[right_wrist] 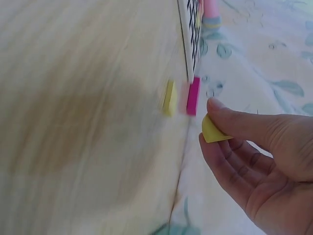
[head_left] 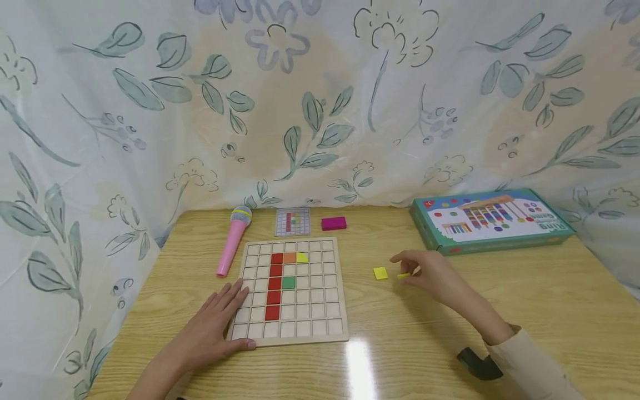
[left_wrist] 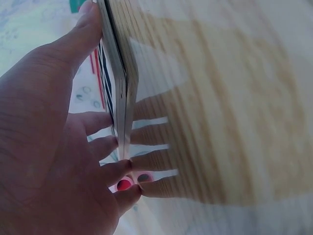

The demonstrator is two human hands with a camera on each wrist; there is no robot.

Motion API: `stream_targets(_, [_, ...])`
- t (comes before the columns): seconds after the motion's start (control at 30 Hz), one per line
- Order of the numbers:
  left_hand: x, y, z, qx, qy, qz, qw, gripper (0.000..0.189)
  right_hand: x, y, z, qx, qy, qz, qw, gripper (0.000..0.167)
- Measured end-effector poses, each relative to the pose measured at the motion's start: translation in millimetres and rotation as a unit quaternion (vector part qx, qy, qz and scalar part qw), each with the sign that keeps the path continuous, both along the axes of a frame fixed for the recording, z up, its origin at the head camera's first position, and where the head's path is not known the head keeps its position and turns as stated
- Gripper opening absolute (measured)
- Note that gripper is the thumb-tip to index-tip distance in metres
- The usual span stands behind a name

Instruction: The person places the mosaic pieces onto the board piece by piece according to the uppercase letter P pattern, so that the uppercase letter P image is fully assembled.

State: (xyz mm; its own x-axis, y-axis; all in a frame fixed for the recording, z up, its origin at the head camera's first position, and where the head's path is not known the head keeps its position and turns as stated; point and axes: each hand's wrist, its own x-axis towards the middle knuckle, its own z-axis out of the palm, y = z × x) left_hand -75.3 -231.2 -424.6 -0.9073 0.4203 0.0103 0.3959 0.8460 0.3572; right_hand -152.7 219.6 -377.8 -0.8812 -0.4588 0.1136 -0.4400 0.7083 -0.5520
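Observation:
A wooden grid board (head_left: 318,326) lies in front of me. It bears a column of red square tiles (head_left: 275,283), an orange tile (head_left: 289,258), a yellow round-cornered tile (head_left: 302,257) and a green tile (head_left: 288,283). My left hand (head_left: 207,330) rests with spread fingers at the board's near-left corner, the thumb along its near edge. To the right of the board, my right hand (head_left: 432,273) pinches a small yellow tile (right_wrist: 213,131) with one curved edge between thumb and index finger. On the table beside that hand lies a yellow square tile (head_left: 380,273).
Behind the board lie a pattern card (head_left: 293,222) and a magenta block (head_left: 333,223). A pink toy microphone (head_left: 233,239) is at the board's left. At the back right stands a game box (head_left: 492,221). A black object (head_left: 479,364) shows by the right sleeve.

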Motion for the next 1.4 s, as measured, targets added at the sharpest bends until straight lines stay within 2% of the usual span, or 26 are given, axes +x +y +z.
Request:
stream_targets(0.2, [-0.7,0.7,0.8,0.003,-0.023,0.010,0.9997,0.104,-18.3,-30,-2.9,-0.015,-0.016,0.049,0.9985,0.033])
stream_targets(0.3, [-0.5,0.7,0.9,0.003,-0.018,0.008,0.9998,0.103,-27.8,-46,-3.7,-0.014,-0.037,0.066,0.9970,0.032])
stream_targets(0.5, [-0.5,-0.1,1.0,0.001,-0.015,0.008,0.9999,0.103,-41.6,-86,-1.1,0.004,-0.069,0.074,0.9948,0.032])
stream_targets(0.73, [-0.2,-0.2,1.4,0.001,-0.016,0.009,0.9998,0.103,-49.1,-131,-0.7,0.006,-0.112,0.075,0.9908,0.032])
stream_targets(0.83, [-0.3,-0.1,1.9,0.001,-0.019,0.009,0.9998,0.103,-52.2,-145,-1.4,-0.003,-0.123,0.102,0.9871,0.029])
stream_targets(0.93, [-0.7,0.0,2.4,0.000,-0.017,0.009,0.9998,0.103,-54.7,-154,-2.3,-0.021,-0.146,0.140,0.9792,0.027])
stream_targets(1.07, [-0.8,-0.4,2.3,0.000,-0.014,0.009,0.9999,0.103,-57.4,-163,-4.8,-0.039,-0.173,0.167,0.9699,0.028])
stream_targets(1.4, [-0.3,-0.6,2.4,0.001,-0.003,0.007,1.0000,0.101,-60.7,-182,-7.7,-0.030,-0.185,0.156,0.9698,0.032])
